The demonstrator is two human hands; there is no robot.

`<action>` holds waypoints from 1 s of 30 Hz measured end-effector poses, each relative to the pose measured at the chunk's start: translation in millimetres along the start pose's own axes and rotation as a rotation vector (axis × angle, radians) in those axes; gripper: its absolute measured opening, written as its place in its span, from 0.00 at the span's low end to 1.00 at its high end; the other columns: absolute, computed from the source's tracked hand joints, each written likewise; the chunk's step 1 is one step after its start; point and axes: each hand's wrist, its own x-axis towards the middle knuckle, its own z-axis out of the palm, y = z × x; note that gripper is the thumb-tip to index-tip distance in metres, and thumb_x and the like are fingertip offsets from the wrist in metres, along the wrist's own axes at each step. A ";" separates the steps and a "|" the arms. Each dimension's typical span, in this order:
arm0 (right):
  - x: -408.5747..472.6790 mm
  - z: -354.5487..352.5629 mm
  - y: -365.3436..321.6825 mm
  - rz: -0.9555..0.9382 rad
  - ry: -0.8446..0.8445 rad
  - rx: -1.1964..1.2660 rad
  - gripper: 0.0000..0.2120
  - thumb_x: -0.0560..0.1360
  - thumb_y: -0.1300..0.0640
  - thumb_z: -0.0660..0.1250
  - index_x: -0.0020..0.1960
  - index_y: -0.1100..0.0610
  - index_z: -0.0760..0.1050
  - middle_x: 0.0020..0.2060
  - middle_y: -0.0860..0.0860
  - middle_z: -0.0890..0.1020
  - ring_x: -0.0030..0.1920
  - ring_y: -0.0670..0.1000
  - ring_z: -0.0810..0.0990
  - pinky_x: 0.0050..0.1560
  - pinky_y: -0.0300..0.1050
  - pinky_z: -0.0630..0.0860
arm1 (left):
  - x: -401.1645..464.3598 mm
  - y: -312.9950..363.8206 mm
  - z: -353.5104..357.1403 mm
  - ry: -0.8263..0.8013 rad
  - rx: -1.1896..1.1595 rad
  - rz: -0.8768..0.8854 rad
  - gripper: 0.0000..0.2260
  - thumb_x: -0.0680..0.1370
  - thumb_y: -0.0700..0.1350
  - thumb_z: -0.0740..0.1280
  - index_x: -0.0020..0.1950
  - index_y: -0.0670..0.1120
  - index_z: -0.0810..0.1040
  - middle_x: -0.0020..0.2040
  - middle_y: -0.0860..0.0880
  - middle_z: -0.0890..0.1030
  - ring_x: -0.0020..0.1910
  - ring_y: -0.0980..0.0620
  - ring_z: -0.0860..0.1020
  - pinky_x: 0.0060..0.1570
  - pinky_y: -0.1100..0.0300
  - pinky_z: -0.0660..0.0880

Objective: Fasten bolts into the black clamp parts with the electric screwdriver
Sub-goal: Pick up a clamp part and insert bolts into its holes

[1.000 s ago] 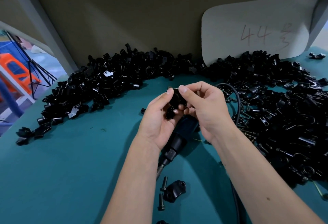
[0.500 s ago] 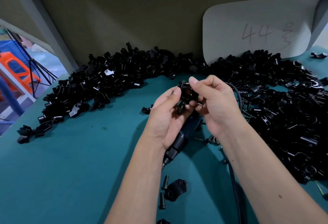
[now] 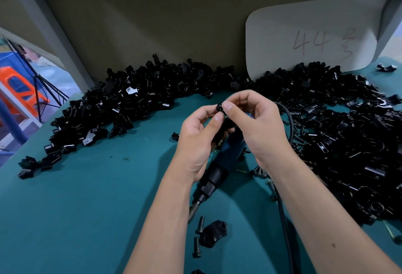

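While a big heap of black clamp parts [image 3: 121,108] curves from nine o'clock across the top of the teal table [image 3: 76,208], there is no box or bin here; the parts lie loose on the cloth. At the middle, the left hand [image 3: 196,141] is raised with its palm facing right and its fingers curled, and its thumb presses a small black clamp part [image 3: 219,108]. Just past it, the right hand [image 3: 258,126] meets the left, and its thumb and first finger pinch the same small part from the other side. Under both hands lies the electric screwdriver [image 3: 217,171], its tip pointing to six o'clock. Near six o'clock a lone clamp piece [image 3: 214,233] and two bolts [image 3: 199,235] rest on the table. From one to four o'clock a second heap [image 3: 348,143] spreads, with a white card [image 3: 309,34] behind it.
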 end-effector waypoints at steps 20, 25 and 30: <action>-5.2 2.3 0.5 0.074 0.035 0.214 0.08 0.78 0.62 0.74 0.41 0.52 0.85 0.38 0.50 0.85 0.39 0.46 0.82 0.40 0.41 0.80 | -2.0 -1.4 2.5 0.009 -0.001 0.059 0.07 0.82 0.37 0.68 0.59 0.40 0.83 0.54 0.40 0.85 0.50 0.45 0.83 0.51 0.56 0.80; -4.6 16.3 2.9 0.117 0.169 0.164 0.13 0.75 0.58 0.78 0.33 0.52 0.81 0.32 0.51 0.82 0.34 0.49 0.80 0.34 0.44 0.78 | -1.2 0.9 -4.2 -0.021 0.096 0.067 0.10 0.82 0.37 0.68 0.62 0.37 0.81 0.54 0.40 0.86 0.48 0.48 0.83 0.48 0.60 0.79; -4.4 9.1 6.4 0.047 0.065 0.063 0.07 0.78 0.52 0.75 0.46 0.56 0.83 0.39 0.50 0.85 0.41 0.48 0.82 0.43 0.42 0.80 | -1.6 3.7 -3.5 0.066 -0.014 0.024 0.08 0.83 0.37 0.65 0.57 0.43 0.84 0.49 0.45 0.86 0.44 0.51 0.83 0.45 0.61 0.79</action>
